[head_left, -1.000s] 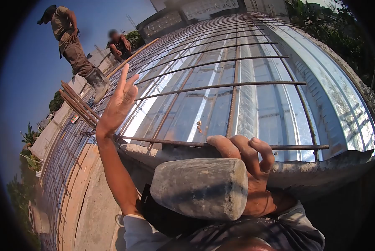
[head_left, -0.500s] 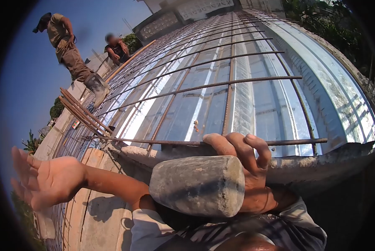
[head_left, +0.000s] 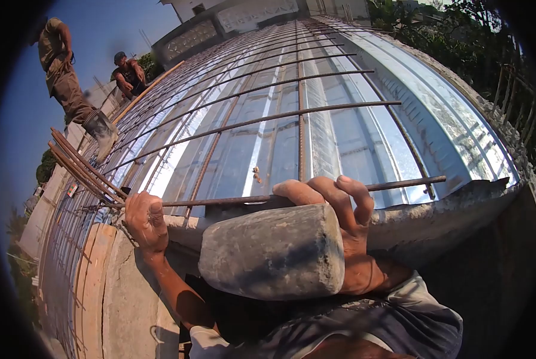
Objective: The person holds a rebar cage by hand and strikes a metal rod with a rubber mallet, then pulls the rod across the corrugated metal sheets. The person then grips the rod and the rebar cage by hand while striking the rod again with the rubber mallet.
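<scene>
Left hand: down from open air half a second ago, fingers now closed on the left stretch of the rebar. Both hands thus bear on the one bar.
Right hand: fingers curled over the same rebar, mid-length, at the near edge of the metal decking.
Hammer head: one, just near of the right hand (handle hidden).
Concrete ledge: one, under the bar.
Loose bars: one bundle, left, number unclear.
Other people: two, far left, one standing, one crouching.
</scene>
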The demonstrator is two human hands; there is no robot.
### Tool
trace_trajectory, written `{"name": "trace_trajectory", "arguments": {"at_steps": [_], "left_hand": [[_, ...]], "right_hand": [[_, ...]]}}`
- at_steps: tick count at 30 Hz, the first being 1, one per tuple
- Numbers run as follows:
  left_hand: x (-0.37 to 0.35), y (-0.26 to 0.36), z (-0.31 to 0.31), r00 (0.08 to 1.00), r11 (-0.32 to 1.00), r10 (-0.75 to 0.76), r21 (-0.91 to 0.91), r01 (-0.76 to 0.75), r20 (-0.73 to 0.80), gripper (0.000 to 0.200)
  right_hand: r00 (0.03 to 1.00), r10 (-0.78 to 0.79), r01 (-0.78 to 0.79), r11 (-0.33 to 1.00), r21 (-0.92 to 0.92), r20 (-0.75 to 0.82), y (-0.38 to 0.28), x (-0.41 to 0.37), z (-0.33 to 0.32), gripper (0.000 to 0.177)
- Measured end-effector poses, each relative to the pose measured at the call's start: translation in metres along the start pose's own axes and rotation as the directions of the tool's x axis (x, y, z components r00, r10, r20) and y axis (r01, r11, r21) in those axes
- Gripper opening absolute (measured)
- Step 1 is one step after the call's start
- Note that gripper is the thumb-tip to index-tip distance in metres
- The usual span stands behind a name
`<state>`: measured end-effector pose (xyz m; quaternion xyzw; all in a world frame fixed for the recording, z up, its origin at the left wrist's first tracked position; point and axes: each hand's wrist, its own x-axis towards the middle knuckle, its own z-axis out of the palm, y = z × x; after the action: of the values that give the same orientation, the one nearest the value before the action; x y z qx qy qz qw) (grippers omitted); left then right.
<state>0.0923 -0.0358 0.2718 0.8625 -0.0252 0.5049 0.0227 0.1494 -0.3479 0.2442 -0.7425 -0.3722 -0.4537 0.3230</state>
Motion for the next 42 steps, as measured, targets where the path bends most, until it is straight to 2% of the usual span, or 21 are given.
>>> {"name": "trace_trajectory", "arguments": {"at_steps": [4, 7, 11, 15, 16, 19, 20, 22, 26, 28, 30, 33, 36, 37, 38, 39, 40, 41, 42], "left_hand": [[-0.002, -0.002, 0.007, 0.994, 0.996, 0.069, 0.061, -0.064, -0.083, 0.056], [-0.003, -0.007, 0.015, 0.968, 0.984, 0.176, 0.057, -0.168, -0.181, 0.054], [-0.008, -0.019, 0.022, 0.957, 0.98, 0.198, 0.077, -0.185, -0.211, 0.052], [-0.011, -0.029, 0.022, 0.959, 0.973, 0.213, 0.134, -0.19, -0.188, 0.054], [-0.013, -0.028, 0.022, 0.97, 0.981, 0.172, 0.124, -0.151, -0.175, 0.056], [-0.013, -0.026, 0.017, 0.978, 0.976, 0.162, 0.165, -0.139, -0.133, 0.057], [-0.01, -0.017, 0.015, 0.979, 0.976, 0.145, 0.181, -0.118, -0.14, 0.057], [-0.023, -0.037, 0.021, 0.986, 0.988, 0.044, 0.156, -0.019, -0.162, 0.057], [-0.024, -0.038, 0.031, 0.966, 0.982, 0.026, 0.188, 0.023, -0.257, 0.055], [-0.024, -0.037, 0.035, 0.953, 0.985, 0.045, 0.173, 0.008, -0.3, 0.054], [-0.02, -0.036, 0.031, 0.945, 0.984, 0.12, 0.161, -0.074, -0.303, 0.055], [-0.03, -0.05, 0.027, 0.972, 0.997, 0.003, 0.074, 0.015, -0.235, 0.055], [-0.029, -0.049, 0.023, 0.973, 0.997, -0.023, 0.063, 0.039, -0.229, 0.055], [-0.027, -0.045, 0.023, 0.974, 0.997, -0.032, 0.056, 0.046, -0.226, 0.055], [-0.025, -0.043, 0.025, 0.973, 0.998, -0.041, 0.047, 0.052, -0.226, 0.054], [-0.023, -0.041, 0.026, 0.974, 0.996, -0.07, 0.042, 0.081, -0.217, 0.055], [-0.022, -0.04, 0.023, 0.975, 0.993, -0.099, 0.043, 0.11, -0.201, 0.055], [-0.021, -0.038, 0.022, 0.973, 0.99, -0.127, 0.044, 0.137, -0.191, 0.056], [-0.02, -0.036, 0.025, 0.96, 0.99, -0.126, 0.034, 0.139, -0.252, 0.056]], "right_hand": [[1.0, 0.01, -0.01, 1.0, 0.005, 0.024, -0.003, -0.001, -0.006, 0.039], [0.998, 0.027, -0.029, 0.999, 0.04, 0.052, -0.003, 0.0, -0.009, 0.041], [0.998, 0.061, -0.064, 0.992, 0.105, 0.028, -0.001, 0.002, -0.009, 0.042], [0.994, -0.004, -0.019, 0.978, 0.207, 0.11, 0.004, -0.003, -0.011, 0.05], [0.997, -0.004, -0.015, 0.97, 0.241, 0.079, 0.004, -0.005, -0.008, 0.047], [0.999, 0.026, -0.018, 0.986, 0.165, -0.042, 0.004, -0.005, 0.002, 0.039], [0.998, 0.037, -0.03, 0.984, 0.178, -0.041, 0.003, -0.004, 0.0, 0.039], [0.998, 0.041, -0.034, 0.991, 0.132, -0.046, 0.001, -0.004, 0.003, 0.038], [0.998, 0.044, -0.041, 0.995, 0.089, -0.036, 0.001, -0.004, 0.002, 0.036], [0.999, 0.039, -0.036, 0.991, 0.126, -0.028, 0.0, -0.005, 0.003, 0.04], [0.999, 0.039, -0.034, 0.975, 0.22, -0.018, -0.002, -0.007, 0.004, 0.049], [0.997, 0.062, -0.064, 0.998, 0.026, 0.043, -0.006, -0.002, -0.003, 0.03], [0.998, 0.052, -0.056, 0.969, 0.241, 0.022, -0.03, -0.008, -0.016, 0.037], [0.962, 0.027, -0.162, 0.859, 0.486, 0.273, -0.033, -0.01, -0.024, 0.035], [0.863, 0.0, -0.362, 0.698, 0.618, 0.506, -0.035, -0.01, -0.033, 0.033], [0.715, -0.158, -0.522, 0.527, 0.671, 0.681, -0.037, -0.012, -0.036, 0.032], [0.512, -0.305, -0.703, 0.389, 0.596, 0.803, -0.039, -0.014, -0.04, 0.03], [0.445, -0.433, -0.649, 0.448, 0.616, 0.784, -0.045, -0.031, -0.02, 0.029], [0.365, -0.548, -0.58, 0.499, 0.644, 0.753, -0.052, -0.051, 0.005, 0.028]]}}
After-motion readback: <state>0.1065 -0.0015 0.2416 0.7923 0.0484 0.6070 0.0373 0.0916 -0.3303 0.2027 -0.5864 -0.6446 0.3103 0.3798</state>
